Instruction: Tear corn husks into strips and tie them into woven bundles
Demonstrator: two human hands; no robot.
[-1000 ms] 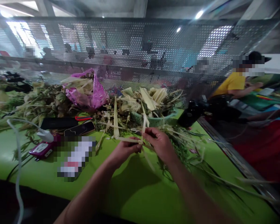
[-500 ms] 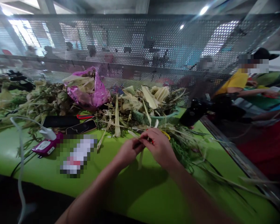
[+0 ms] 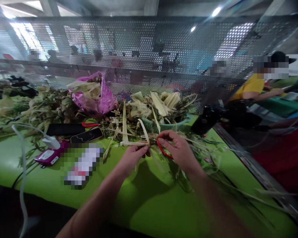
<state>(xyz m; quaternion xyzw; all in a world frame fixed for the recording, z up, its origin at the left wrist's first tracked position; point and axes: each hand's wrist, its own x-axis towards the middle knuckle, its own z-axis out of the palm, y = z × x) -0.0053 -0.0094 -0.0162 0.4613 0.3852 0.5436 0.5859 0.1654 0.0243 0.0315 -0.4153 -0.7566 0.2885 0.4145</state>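
My left hand [image 3: 136,155] is closed on pale corn husk strips [image 3: 144,132] that cross at the fingertips. One strip points up and curls over, one lies out to the left, and thinner ends hang below. Just to the right, my right hand [image 3: 177,148] is closed around what look like scissors [image 3: 164,152] with a red loop handle. Their dark blade end points at the husk crossing; the fingers partly hide it. Behind the hands stands a green basket [image 3: 178,125] heaped with dry husks [image 3: 161,102].
A pink plastic bag [image 3: 106,99] of husks and a pile of dry plants [image 3: 49,105] lie at the back left. Phones [image 3: 86,135], a red cutter [image 3: 90,124] and a purple power strip [image 3: 51,155] are on the green table. A black bottle [image 3: 201,122] stands right; a person in yellow [image 3: 253,86] works beyond.
My hands have moved apart from being pressed together. The red loop now shows in my right hand, and the husk strips stand out more clearly above and left of my left hand.
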